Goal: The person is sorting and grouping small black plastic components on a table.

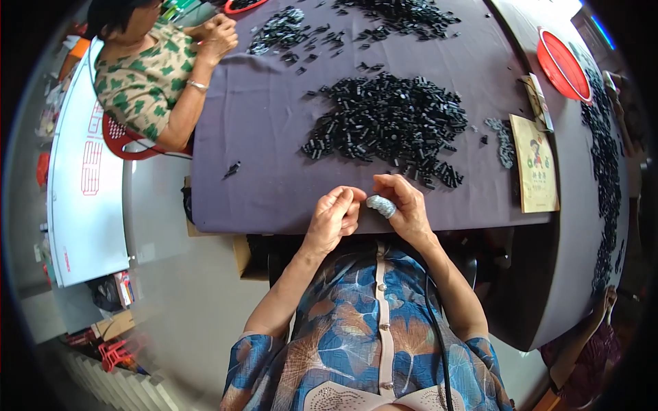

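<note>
My left hand (332, 220) and my right hand (410, 211) meet close together over the table's near edge. The left fingers are curled into a pinch at the fingertips; whatever they grip is too small or hidden. On the right, the fingers bend inward beside a grey-white, ribbed, tube-like wrap (381, 205) at the thumb. Whether that wrap is worn or held, I cannot tell. Just beyond both hands lies a large heap of small black tube-shaped pieces (391, 123). A few loose black pieces (233, 169) lie off to the left.
A purple-grey cloth (253, 137) covers the table. Right of the heap are a strip of grey pieces (506, 147), a yellow paper bag (536, 168) and a red basket (563, 65). More black pieces (603, 185) spread farther right. At far left, a co-worker's hands (218, 38) are together.
</note>
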Tool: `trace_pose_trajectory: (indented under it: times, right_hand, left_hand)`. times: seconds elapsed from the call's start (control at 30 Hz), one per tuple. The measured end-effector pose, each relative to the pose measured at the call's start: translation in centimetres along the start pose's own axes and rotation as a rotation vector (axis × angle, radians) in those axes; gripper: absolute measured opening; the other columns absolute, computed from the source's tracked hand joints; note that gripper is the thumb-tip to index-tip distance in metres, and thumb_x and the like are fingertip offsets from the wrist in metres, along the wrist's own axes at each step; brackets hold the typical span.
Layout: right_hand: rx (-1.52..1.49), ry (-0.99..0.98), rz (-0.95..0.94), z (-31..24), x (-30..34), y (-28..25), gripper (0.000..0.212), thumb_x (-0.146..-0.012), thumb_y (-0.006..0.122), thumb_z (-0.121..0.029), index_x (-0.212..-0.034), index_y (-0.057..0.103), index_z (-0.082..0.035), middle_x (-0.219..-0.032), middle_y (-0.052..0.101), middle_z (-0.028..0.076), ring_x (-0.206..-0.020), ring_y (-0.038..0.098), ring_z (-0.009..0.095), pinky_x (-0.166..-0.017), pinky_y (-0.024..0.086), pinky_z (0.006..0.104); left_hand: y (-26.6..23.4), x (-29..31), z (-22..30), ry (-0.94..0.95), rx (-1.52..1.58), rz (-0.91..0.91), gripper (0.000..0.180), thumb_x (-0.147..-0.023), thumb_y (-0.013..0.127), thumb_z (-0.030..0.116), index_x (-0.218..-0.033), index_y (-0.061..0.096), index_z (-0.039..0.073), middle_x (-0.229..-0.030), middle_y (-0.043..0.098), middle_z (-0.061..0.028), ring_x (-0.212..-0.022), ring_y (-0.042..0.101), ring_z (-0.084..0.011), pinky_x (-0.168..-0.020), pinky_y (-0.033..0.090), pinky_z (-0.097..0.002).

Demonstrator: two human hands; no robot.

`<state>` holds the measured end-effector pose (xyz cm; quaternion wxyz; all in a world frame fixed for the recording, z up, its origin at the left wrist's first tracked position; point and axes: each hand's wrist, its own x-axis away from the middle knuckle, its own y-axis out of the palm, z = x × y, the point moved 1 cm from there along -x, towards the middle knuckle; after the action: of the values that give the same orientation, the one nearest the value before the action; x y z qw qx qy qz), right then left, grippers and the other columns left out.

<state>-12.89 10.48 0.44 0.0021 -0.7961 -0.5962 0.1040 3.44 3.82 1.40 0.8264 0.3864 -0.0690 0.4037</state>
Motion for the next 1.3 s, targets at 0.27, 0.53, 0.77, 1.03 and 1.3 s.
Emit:
trace_pose_trajectory:
  times: [0.27,0.53,0.77,1.03,1.3]
  right_hand:
    - [0.029,-0.001,-0.035,-0.2,-0.1,0.2,0.033,-0.08,0.068,0.004,-0.112,0.059,0.0,-0.091,0.061,0.007,-0.078,0.062,0.014,-0.07,0.05,0.0245]
    - [0.082,-0.029,-0.018,0.1,-0.1,0.3,0.035,-0.077,0.057,0.013,-0.11,0.061,0.0,-0.088,0.06,0.006,-0.079,0.061,0.014,-0.074,0.049,0.0238]
    - [0.073,0.013,-0.029,0.3,0.0,0.6,0.035,-0.077,0.056,0.014,-0.109,0.061,0.0,-0.088,0.06,0.007,-0.079,0.062,0.014,-0.075,0.049,0.0238]
    - [0.098,0.002,-0.026,0.1,0.0,0.5,0.032,-0.079,0.063,0.011,-0.109,0.06,0.0,-0.09,0.061,0.007,-0.081,0.064,0.014,-0.073,0.05,0.0236]
    - [0.104,-0.004,-0.043,-0.3,0.0,0.2,0.028,-0.081,0.067,0.004,-0.109,0.061,0.001,-0.09,0.061,0.009,-0.08,0.064,0.016,-0.071,0.051,0.0252]
  left_hand:
    - [-7.9,7.0,5.9,0.19,-0.101,0.295,0.032,-0.101,0.049,0.029,-0.082,0.058,0.005,-0.055,0.039,0.0022,-0.041,0.03,-0.0047,-0.035,0.023,-0.0193]
    - [-17.6,15.7,7.3,-0.206,-0.626,0.55,0.029,-0.098,0.054,0.029,-0.08,0.057,0.006,-0.061,0.048,0.0027,-0.044,0.035,-0.0025,-0.038,0.025,-0.0181]
    - [-28.4,16.5,-1.0,-0.416,-0.973,0.925,0.029,-0.088,0.059,0.02,-0.108,0.06,-0.001,-0.085,0.064,-0.0138,-0.068,0.061,-0.0261,-0.066,0.05,-0.0396]
    - [-20.5,14.6,3.0,-0.381,-1.36,0.676,0.035,-0.086,0.059,0.019,-0.115,0.061,-0.001,-0.109,0.066,-0.0219,-0.104,0.061,-0.0365,-0.089,0.046,-0.0413]
    - [-6.6,9.0,7.8,-0.011,-1.2,0.203,0.024,-0.093,0.058,0.02,-0.084,0.061,-0.002,-0.066,0.059,-0.006,-0.062,0.054,-0.0118,-0.06,0.045,-0.0301]
